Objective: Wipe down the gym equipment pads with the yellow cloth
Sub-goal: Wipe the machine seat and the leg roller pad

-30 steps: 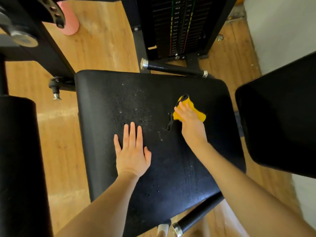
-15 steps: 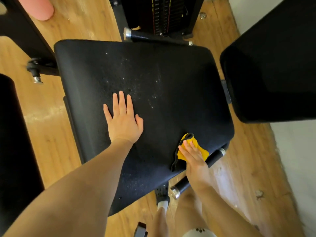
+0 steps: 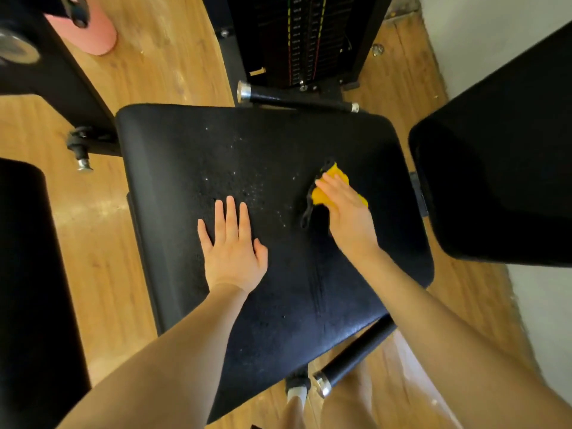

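1. One yellow cloth [image 3: 332, 187], bunched with a dark edge, lies under my right hand [image 3: 348, 212], whose straight fingers press it on the black seat pad [image 3: 278, 150], right of middle.
2. My left hand [image 3: 233, 249] rests flat, fingers spread, holding nothing.
3. Pale specks dot the grainy pad; a weight stack [image 3: 305, 38] stands beyond on the wooden floor [image 3: 173, 57].

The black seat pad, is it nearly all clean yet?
Not yet. The right hand presses the yellow cloth flat on the seat pad, and faint streaks below it suggest that side has been wiped. The left hand rests flat, steadying the pad. White specks in the middle are left to wipe, as are the dark pads on the right and left.
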`<state>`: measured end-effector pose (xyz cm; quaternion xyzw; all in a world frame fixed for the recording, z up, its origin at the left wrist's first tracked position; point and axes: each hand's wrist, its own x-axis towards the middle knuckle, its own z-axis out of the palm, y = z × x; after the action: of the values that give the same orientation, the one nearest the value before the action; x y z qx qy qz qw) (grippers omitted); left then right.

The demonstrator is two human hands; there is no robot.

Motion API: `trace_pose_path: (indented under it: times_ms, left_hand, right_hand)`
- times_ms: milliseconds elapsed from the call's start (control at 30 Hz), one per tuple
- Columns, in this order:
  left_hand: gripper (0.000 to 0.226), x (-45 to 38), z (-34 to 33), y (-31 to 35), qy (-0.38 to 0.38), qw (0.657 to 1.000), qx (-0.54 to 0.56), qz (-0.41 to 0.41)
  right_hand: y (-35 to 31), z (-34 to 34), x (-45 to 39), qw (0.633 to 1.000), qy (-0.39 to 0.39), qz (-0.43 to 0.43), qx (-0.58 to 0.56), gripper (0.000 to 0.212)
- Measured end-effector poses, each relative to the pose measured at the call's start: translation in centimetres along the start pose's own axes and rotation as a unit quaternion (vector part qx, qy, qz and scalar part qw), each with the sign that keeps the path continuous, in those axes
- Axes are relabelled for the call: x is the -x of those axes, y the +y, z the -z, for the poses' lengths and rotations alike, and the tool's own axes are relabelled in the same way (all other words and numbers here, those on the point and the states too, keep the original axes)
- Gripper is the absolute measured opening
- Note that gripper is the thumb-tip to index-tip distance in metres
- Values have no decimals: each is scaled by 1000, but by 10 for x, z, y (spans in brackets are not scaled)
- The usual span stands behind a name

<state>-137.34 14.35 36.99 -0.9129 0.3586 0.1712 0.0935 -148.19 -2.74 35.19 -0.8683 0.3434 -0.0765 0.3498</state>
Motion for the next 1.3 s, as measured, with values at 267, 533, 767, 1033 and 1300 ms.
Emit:
trace_pose_path:
  times_ms: [267, 533, 767, 1033, 1300]
  left_hand:
    - [65, -6, -2, -1, -25, 999, -23, 10]
    - [66, -7, -3, -3, -23, 1000, 11, 11]
    - [66, -5, -7, -2, -10, 1000, 14, 8]
    - [68, -5, -10, -3, 6, 1000, -8, 5]
    - [68, -5, -9, -1, 21, 1000, 3, 7]
  right_hand:
    - [-24, -1, -174, 991, -65, 81, 85, 52]
    - [-9, -3, -219, 980, -99, 157, 74, 54]
    - [-25, -27, -264, 927, -320, 187, 59, 58]
    - [-22, -34, -275, 944, -314, 80, -52, 55]
    - [11, -27, -289, 941, -331, 56, -49, 55]
